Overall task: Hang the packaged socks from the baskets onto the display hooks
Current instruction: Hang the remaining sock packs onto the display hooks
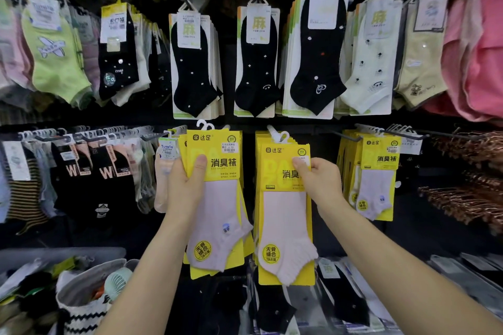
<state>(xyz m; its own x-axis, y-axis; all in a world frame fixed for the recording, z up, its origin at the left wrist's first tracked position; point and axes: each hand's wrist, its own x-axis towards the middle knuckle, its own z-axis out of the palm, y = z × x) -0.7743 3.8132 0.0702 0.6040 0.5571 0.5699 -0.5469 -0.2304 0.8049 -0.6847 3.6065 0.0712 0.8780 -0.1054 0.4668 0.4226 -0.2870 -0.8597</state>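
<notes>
My left hand (185,182) grips a small stack of yellow-carded pale pink sock packs (217,198), thumb on the front card, with their white hangers at the top by a display hook. My right hand (318,179) pinches the upper right corner of the front pack in a thicker stack of the same yellow packs (283,212), which hangs by white hangers (280,136) on the middle hook. A third batch of matching packs (377,179) hangs further right.
Black and pale ankle socks (255,62) hang on the upper hook row. Striped and black socks (89,168) fill the left hooks. A grey fabric basket (81,291) with goods sits at lower left. Copper-coloured hangers (468,171) stick out at right.
</notes>
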